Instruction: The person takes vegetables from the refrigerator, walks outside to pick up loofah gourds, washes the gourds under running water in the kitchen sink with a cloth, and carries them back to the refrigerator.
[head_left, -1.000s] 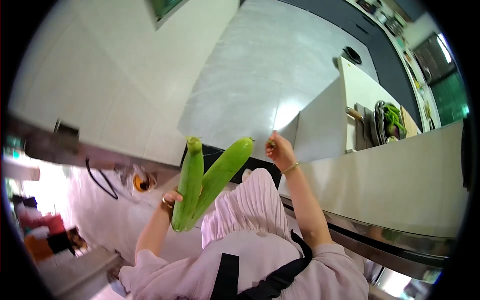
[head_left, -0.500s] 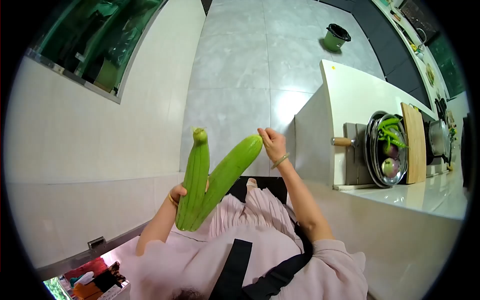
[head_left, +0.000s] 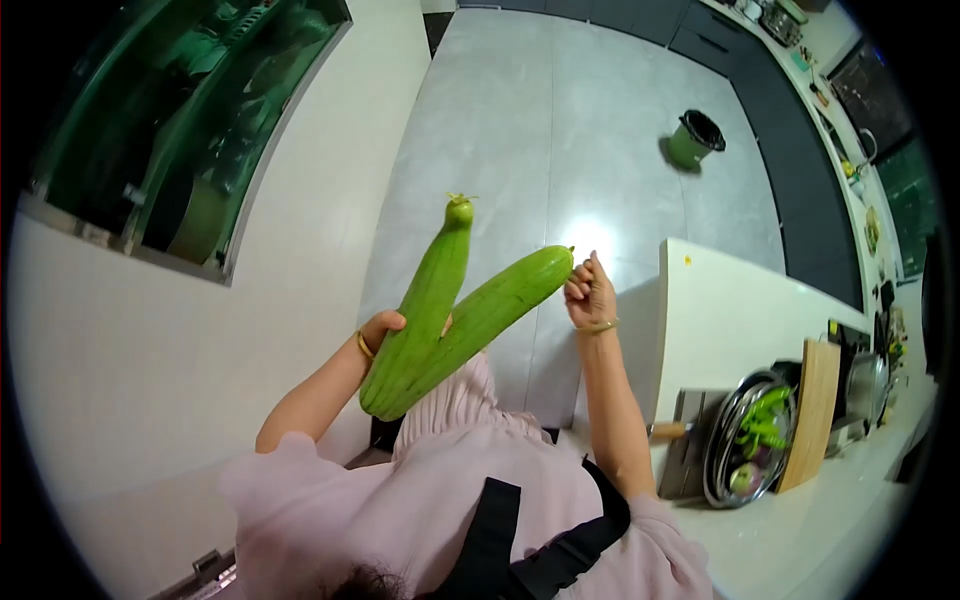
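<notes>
Over on the left, green panes (head_left: 200, 110) fill an opening in the pale wall. Next comes the person's left hand (head_left: 380, 328), clasped about two gourds, its thumb laid on the first gourd (head_left: 432, 275) and a fingertip showing in the gap. The second gourd (head_left: 495, 315) slants off to the right, so the pair makes a V above the floor, well clear of the bench (head_left: 720, 310). Just beside its tip is the right hand (head_left: 592, 292), fingers curled in; I can't tell from here whether they pinch anything. A wooden handle (head_left: 670, 431) juts over the bench's left edge. Beyond the far edge, a green bin (head_left: 690, 148) stands on the floor. Along the near part of the bench sit steel dishes (head_left: 712, 460) with green peppers (head_left: 763, 420), then a cutting board (head_left: 812, 415).
</notes>
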